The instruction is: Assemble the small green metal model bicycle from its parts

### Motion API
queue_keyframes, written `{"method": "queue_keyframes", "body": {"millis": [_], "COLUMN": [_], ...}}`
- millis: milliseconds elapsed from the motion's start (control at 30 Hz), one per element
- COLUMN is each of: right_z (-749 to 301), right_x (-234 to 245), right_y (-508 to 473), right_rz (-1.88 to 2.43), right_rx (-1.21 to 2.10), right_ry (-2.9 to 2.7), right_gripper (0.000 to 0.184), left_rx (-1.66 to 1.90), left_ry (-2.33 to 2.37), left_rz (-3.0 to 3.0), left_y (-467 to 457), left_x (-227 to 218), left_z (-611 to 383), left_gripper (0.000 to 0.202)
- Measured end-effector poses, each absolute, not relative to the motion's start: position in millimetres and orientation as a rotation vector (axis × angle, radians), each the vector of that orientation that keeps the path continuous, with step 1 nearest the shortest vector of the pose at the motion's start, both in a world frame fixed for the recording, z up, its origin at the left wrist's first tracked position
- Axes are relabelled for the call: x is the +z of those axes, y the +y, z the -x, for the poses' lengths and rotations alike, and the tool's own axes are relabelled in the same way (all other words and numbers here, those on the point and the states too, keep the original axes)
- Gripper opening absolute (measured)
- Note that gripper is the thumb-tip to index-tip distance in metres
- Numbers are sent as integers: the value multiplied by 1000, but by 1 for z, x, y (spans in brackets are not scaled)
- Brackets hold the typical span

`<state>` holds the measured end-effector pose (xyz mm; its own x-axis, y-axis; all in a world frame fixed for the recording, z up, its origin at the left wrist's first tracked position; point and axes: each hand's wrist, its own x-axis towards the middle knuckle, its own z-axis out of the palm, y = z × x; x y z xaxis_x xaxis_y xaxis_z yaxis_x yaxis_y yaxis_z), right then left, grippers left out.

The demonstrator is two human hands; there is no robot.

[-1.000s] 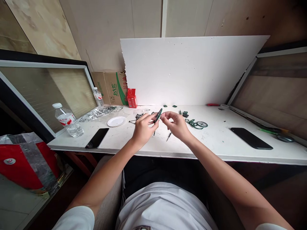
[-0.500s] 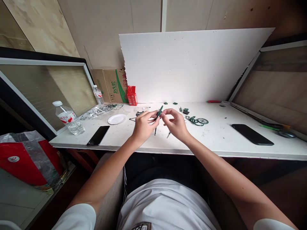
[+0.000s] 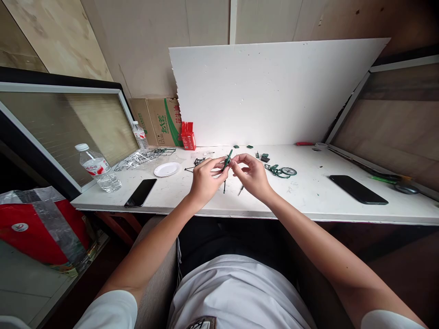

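Observation:
Over the table's near middle, my left hand (image 3: 206,180) is closed on a slim dark-green model part (image 3: 228,157), which sticks up tilted between thumb and fingers. My right hand (image 3: 252,176) is pinched close against the same part's right side. Its fingertips hide whatever they hold. A thin dark rod (image 3: 224,186) shows below the left fingers, and a small pointed tool (image 3: 240,190) lies below the right hand. To the right lies a green model bicycle frame with a spoked wheel (image 3: 288,171). Black small parts (image 3: 199,161) lie partly hidden behind my left hand.
Left on the white table (image 3: 308,201) are a phone (image 3: 141,193), white plate (image 3: 167,169), water bottle (image 3: 99,169) and plastic part frames (image 3: 147,157). Another phone (image 3: 358,189) lies right. Small green pieces (image 3: 250,146) and a red box (image 3: 188,136) sit toward the back.
The green part has turned slightly more upright in my left hand. Both hands stay almost in place, and the view has shifted a little.

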<state>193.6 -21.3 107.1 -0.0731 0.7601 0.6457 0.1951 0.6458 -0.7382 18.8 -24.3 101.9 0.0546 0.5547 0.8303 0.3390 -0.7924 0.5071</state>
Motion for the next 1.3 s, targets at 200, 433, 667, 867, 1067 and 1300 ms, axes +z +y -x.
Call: {"method": "queue_keyframes", "body": {"millis": [200, 433, 667, 867, 1067, 1300], "right_z": [-193, -194, -194, -195, -196, -196], "right_x": [107, 107, 107, 110, 109, 106], "right_y": [-23, -21, -22, -26, -23, -22], "right_rz": [813, 822, 812, 828, 837, 837], "right_rx": [543, 539, 528, 485, 467, 500], "right_ry": [-1599, -1627, -1639, -1645, -1653, -1653], "right_gripper": [35, 37, 38, 33, 32, 30], "left_rx": [1816, 1815, 1804, 1807, 1789, 1791], "left_ry": [910, 907, 913, 906, 916, 928], "left_rz": [-2097, -2074, -2084, -2102, -2114, -2134], "left_y": [-25, -25, -25, -25, -25, -23], "left_x": [102, 101, 99, 98, 97, 95], "left_z": [-20, -21, -20, -20, -21, -20], "left_gripper": [31, 30, 30, 30, 30, 31]}}
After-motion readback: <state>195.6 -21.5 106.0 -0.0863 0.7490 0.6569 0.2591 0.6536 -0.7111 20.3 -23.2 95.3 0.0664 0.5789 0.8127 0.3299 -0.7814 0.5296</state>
